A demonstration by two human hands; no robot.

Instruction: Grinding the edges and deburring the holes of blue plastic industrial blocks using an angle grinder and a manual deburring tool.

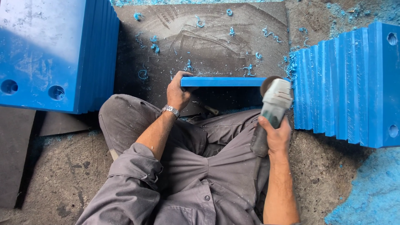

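Your left hand is clamped on the near-left end of a blue slab, which stands on edge on the dark mat just beyond your knees, its narrow top edge facing the camera. Your right hand is wrapped tight around the body of an angle grinder, and its disc sits at the slab's right end, touching it or just beside it (the exact contact is hidden by the tool's head).

Judging from how things lie, the job looks to be well under way. Blue curls and dust are scattered over the mat, and a thick drift of blue shavings covers the floor at your lower right, so plenty of material has come off already. On your left a stack of slabs stands close-packed, with holes near its lower edge; on your right a row of slabs stands fanned out, edges stepped. You cannot tell from here which group is finished and which is waiting, since both show the same colour and similar holes. The slab in your grip seems to be at the stage of having its right corner or edge dressed; its top edge looks clean and even along the visible length.
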